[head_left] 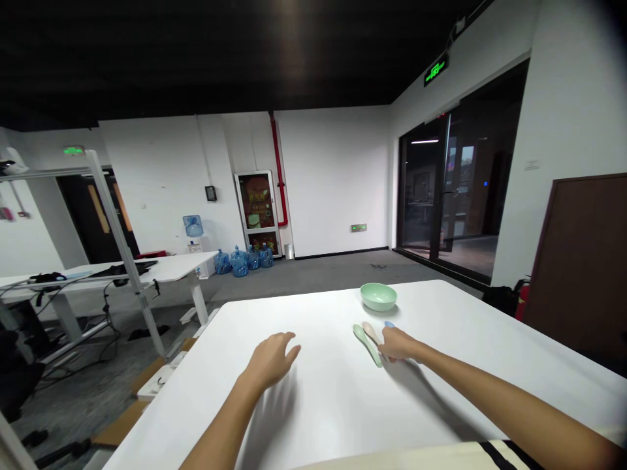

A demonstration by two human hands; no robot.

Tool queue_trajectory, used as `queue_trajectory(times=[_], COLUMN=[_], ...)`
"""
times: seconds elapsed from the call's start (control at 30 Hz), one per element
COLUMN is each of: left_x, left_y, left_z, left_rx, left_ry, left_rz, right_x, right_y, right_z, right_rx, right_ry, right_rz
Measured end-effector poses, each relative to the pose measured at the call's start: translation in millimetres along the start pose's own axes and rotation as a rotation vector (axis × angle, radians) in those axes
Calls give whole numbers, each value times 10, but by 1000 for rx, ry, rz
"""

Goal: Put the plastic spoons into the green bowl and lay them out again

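Observation:
My right hand (399, 344) is low over the table with its fingers curled closed around the handle of a beige spoon (369, 331). A light green spoon (366, 344) lies just left of it on the white tabletop. The tip of a blue spoon (388, 324) peeks out behind my knuckles; my hand hides the rest. Beyond the spoons stands a pale green bowl (378, 297), upright, its inside facing me. Away to the left, my left hand (272, 359) hovers over the table, fingers and thumb apart, holding nothing.
The white table (323, 405) spans the foreground, its far edge just behind the bowl. Cardboard and white boxes (157, 382) sit on the floor at left, near another desk (181, 264) with cables. Blue water bottles (239, 261) stand by the back wall.

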State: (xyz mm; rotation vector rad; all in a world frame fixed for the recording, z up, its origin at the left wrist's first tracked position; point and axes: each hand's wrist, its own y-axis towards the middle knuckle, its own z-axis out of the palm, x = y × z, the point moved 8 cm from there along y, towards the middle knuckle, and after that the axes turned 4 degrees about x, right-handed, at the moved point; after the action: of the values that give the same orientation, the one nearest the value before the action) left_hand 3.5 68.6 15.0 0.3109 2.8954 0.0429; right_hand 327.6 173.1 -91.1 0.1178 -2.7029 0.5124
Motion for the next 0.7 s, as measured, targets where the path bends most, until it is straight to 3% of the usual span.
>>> queue_trajectory(times=[0.27, 0.5, 0.7], left_x=[13, 15, 19], left_y=[36, 47, 60], left_z=[36, 30, 36], left_rx=[0, 3, -4], left_ry=[11, 7, 15], left_rz=[3, 10, 5], right_x=[190, 391, 376], right_y=[-124, -109, -96], right_z=[-272, -47, 109], right_rx=[-285, -266, -232], right_ry=[-217, -248, -184], right_rz=[-23, -133, -105])
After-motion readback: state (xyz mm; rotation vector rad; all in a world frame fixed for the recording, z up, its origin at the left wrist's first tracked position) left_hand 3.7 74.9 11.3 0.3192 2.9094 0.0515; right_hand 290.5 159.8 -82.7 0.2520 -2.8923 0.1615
